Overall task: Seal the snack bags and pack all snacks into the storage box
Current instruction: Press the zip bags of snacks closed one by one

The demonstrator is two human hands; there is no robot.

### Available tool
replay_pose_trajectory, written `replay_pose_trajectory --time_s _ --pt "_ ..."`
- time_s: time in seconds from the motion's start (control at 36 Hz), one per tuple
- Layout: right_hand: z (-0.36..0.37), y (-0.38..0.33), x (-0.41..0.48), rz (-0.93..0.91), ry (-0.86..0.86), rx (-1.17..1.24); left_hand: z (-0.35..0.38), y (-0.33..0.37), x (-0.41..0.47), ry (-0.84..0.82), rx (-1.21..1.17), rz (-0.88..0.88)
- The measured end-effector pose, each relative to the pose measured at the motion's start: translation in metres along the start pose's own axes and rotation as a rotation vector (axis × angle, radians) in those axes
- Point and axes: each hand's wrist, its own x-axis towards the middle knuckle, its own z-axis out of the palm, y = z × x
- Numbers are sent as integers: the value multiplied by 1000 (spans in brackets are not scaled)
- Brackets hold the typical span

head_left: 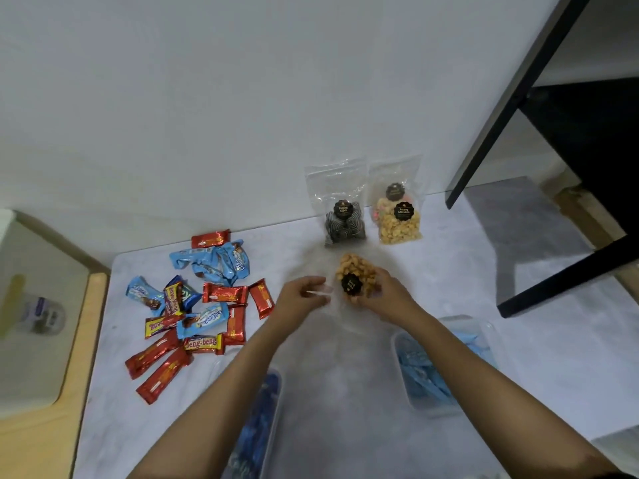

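A clear bag of golden-brown snacks (354, 273) with a round black label lies on the white tabletop between my hands. My right hand (387, 295) grips its filled part. My left hand (301, 293) pinches the bag's clear open end, which is blurred. Against the wall stand a bag of black-and-white swirl cookies (344, 223) and a bag of pale yellow snacks (399, 223), with a third bag partly hidden behind it. A clear storage box (446, 368) holding blue packets sits under my right forearm.
Several red and blue wrapped candy bars (197, 309) lie scattered on the left of the table. A second clear container (259, 420) with blue packets sits under my left forearm. A black frame (539, 216) rises at the right. A sink (34, 305) lies beyond the table's left edge.
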Motion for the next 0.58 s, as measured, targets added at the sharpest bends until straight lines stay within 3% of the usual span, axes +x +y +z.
replay_pose_trajectory --time_s 0.08,0.31,0.42,0.58 --pt "8 -10 -4 -1 40 -218 -17 16 0 -23 34 37" --pt "0 -44 -13 -432 83 -258 -38 55 1 -99 324 239" --pt "-5 -48 -8 -452 36 -289 -40 71 0 -98 432 364" --pt "1 -36 -14 -366 -28 -118 -35 68 -3 -21 390 377"
